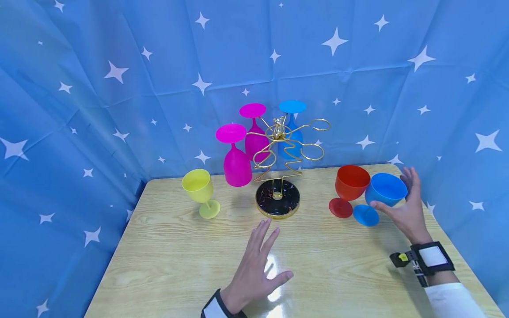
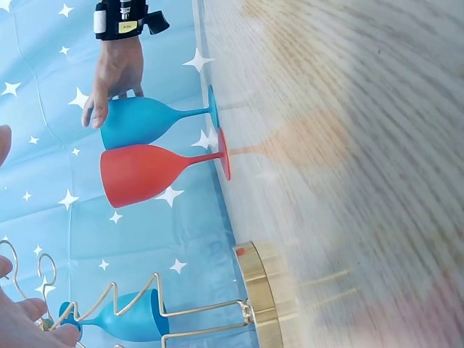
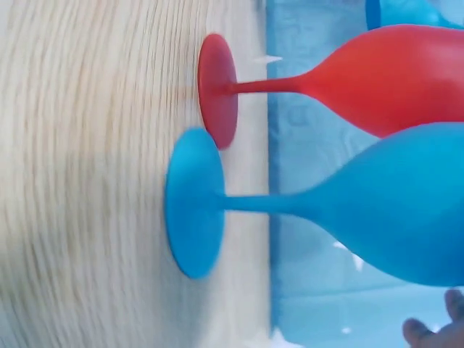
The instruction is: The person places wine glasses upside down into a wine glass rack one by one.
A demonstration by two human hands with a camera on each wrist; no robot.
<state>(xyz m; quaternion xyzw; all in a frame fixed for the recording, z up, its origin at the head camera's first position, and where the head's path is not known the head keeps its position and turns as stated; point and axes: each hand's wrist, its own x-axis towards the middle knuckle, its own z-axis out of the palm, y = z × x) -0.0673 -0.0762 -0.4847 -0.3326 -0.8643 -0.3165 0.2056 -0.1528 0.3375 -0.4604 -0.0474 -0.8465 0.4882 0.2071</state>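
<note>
My right hand (image 1: 407, 216) reaches around the bowl of a blue goblet (image 1: 385, 189), thumb at its near side and fingers extended along its far right side. In the right wrist view, fingertips (image 3: 435, 330) show beside the blue bowl. This goblet stands upright, its foot on the table, close beside an upright red goblet (image 1: 352, 181). My left hand (image 1: 252, 274) is held over the table, empty, fingers straight and thumb spread, nearest to the black round base (image 1: 277, 198) of a gold wire goblet rack (image 1: 274, 150).
Two magenta goblets (image 1: 237, 165) and another blue goblet (image 1: 292, 132) hang upside down on the rack, whose other loops (image 1: 314, 152) show at the right. A yellow goblet (image 1: 198, 186) stands upright at the left of the wooden table (image 1: 159, 265). Behind hangs a blue star-patterned curtain (image 1: 238, 44).
</note>
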